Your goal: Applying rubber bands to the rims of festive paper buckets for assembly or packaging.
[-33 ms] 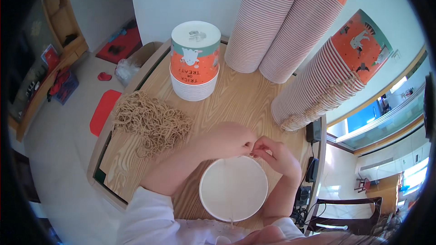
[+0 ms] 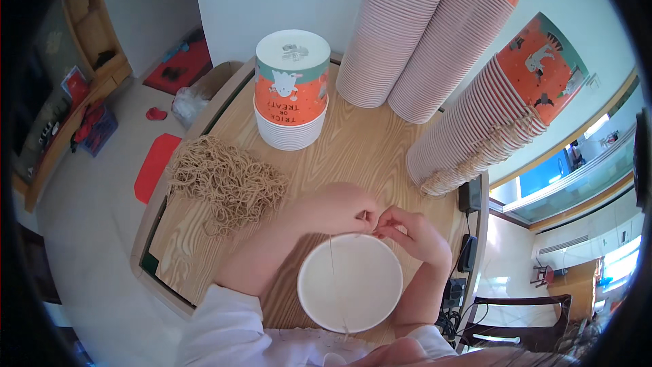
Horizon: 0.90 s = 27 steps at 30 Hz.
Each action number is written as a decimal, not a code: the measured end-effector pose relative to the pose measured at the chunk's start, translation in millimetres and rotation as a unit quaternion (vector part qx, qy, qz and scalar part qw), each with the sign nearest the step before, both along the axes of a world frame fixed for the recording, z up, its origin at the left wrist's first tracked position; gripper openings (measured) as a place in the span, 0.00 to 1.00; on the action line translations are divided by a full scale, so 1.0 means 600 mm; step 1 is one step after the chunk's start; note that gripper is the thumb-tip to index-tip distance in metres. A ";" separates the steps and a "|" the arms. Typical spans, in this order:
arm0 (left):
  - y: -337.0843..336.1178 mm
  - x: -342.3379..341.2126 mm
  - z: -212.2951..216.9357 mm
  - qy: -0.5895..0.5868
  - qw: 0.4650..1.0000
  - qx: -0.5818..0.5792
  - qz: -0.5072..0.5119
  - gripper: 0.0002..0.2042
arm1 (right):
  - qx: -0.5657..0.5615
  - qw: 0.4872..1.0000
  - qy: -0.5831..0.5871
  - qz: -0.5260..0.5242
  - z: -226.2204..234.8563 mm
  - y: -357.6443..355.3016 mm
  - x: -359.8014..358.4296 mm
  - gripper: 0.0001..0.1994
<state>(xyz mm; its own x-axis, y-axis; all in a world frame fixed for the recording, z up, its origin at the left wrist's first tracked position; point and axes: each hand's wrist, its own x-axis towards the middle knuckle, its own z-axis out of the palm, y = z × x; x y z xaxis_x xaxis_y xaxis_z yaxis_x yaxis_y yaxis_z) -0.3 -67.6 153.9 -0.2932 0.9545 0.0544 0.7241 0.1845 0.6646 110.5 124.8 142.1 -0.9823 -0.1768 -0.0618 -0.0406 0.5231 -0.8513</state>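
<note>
Barely anything has shifted: both hands keep their places, while a thin strand (image 2: 333, 261) now shows more plainly across the white round face of the paper bucket (image 2: 360, 285). At the bucket's far rim the fingertips of the two hands meet. Left hand (image 2: 353, 212) has its fingers curled inward, a small gap visible at the thumb; right hand (image 2: 413, 234) brings thumb and forefinger toward one another. Whether either grip is closed on rim or fibre, I cannot tell. Left forearm slants up and rightward, with the wrist bent over the far side; right forearm rises steeply and its wrist turns left. Between them, close to the body, sits the bucket. Beyond the left forearm lies a heap of tan twine (image 2: 231, 183) on the wooden table (image 2: 353, 156). Farther out stand an upside-down bucket stack (image 2: 292, 95), two tall stacks (image 2: 401, 27) and a leaning stack (image 2: 462, 126) with fibres along its side.
</note>
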 end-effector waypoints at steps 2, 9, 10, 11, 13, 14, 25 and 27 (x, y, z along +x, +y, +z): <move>-0.010 -0.022 -0.045 -0.142 0.988 0.038 -0.048 0.04 | 0.035 0.996 -0.007 0.076 0.001 0.003 -0.004 0.04; -0.007 -0.009 -0.176 -0.557 0.800 0.198 -0.098 0.09 | -0.025 0.998 -0.048 0.033 -0.038 -0.007 -0.040 0.03; -0.003 -0.008 -0.185 -0.582 0.776 0.224 -0.096 0.08 | -0.044 0.997 -0.046 0.048 -0.050 -0.005 -0.041 0.03; 0.001 -0.007 -0.198 -0.585 0.774 0.223 -0.095 0.08 | -0.064 0.995 -0.047 0.062 -0.062 -0.005 -0.041 0.03; 0.011 -0.005 -0.220 -0.611 0.716 0.311 -0.132 0.09 | -0.127 0.988 -0.060 0.056 -0.074 0.001 -0.044 0.03; 0.017 -0.003 -0.223 -0.613 0.714 0.310 -0.134 0.09 | -0.187 0.979 -0.071 0.050 -0.078 0.005 -0.045 0.03; 0.048 -0.013 -0.246 -0.609 0.731 0.292 -0.097 0.07 | -0.004 1.000 -0.008 0.004 -0.054 -0.001 -0.056 0.03; 0.052 -0.013 -0.248 -0.605 0.735 0.291 -0.098 0.07 | 0.025 1.000 -0.012 -0.015 -0.050 -0.007 -0.053 0.03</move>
<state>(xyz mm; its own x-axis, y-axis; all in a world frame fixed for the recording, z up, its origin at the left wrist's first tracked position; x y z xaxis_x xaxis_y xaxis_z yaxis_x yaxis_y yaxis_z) -8.3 -36.7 5.4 -0.3226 0.9034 0.2824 -0.4868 -0.4143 0.7690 78.7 120.7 112.4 -0.9851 -0.1440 -0.0940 -0.0040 0.5657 -0.8246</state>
